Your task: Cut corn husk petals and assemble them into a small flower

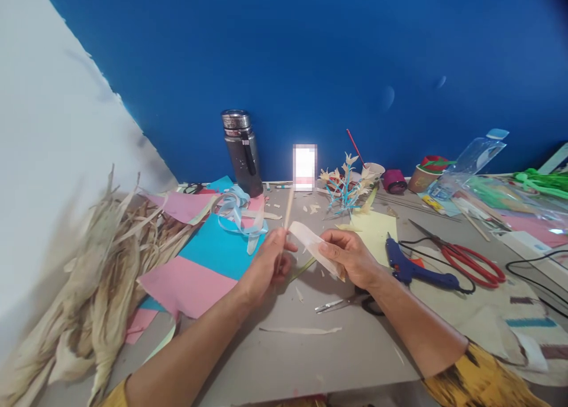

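Upright in my left hand (271, 262), pinched between thumb and fingers, is a thin pale stick (289, 209). My right hand (348, 253) grips a whitish strip of dried husk (306, 236) by its lower end, and the strip's upper end comes close to the stick. Whether the two touch I cannot tell. Beneath the hands lie small husk scraps and a pair of small scissors (331, 306), its handles partly hidden by my right wrist. A narrow husk strip (302, 330) lies nearer the front edge.
Dried husks (102, 288) pile up at left beside pink paper (190, 286) and blue ribbon (235, 209). A dark flask (242, 158) and husk flowers (346, 185) stand behind. To the right are a blue glue gun (412, 268), red-handled scissors (473, 265) and a tilted plastic bottle (470, 164).
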The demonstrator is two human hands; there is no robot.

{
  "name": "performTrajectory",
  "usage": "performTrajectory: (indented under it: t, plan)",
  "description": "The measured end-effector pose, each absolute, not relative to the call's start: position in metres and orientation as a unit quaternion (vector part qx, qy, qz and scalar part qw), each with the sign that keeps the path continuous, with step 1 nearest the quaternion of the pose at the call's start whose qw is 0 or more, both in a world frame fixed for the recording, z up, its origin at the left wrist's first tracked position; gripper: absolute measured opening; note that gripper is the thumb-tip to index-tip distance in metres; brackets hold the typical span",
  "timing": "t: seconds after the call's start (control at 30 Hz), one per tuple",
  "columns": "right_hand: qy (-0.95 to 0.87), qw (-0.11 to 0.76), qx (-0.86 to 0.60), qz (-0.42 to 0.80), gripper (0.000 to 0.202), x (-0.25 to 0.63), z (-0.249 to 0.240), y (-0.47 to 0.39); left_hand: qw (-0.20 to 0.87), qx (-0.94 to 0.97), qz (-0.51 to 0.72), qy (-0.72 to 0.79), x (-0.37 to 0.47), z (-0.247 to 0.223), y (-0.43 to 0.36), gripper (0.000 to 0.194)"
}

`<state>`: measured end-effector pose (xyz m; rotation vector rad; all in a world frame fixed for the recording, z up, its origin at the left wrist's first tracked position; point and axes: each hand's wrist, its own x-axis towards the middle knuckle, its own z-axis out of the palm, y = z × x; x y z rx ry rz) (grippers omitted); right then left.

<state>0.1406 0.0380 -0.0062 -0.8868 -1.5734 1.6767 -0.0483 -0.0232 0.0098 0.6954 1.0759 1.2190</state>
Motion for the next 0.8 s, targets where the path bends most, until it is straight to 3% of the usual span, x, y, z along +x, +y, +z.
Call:
performTrajectory:
  t: [0.13,0.27,0.53,0.8]
  plan:
    - [-0.632,0.327,-0.346,0.611,0.043,0.1386,-0.0055,0.0382,0.584,0.417,0.487,0.498,-0.0407,0.0100,-0.0311,0.043]
    - [-0.696,0.331,-0.340,0.539,0.041,0.1354,-0.0053,0.0359,0.540,0.413,0.493,0.544,-0.0378,0.0078,-0.0302,0.041]
    - [-0.749,0.342,-0.319,0.470,0.045,0.1367,-0.0070,0.0352,0.697,0.262,0.505,0.436,-0.0432,0.0034,-0.0241,0.031]
    - [-0.741,0.342,-0.321,0.481,0.046,0.1390,-0.0118,0.0370,0.681,0.254,0.532,0.434,-0.0418,0.0110,-0.0287,0.035]
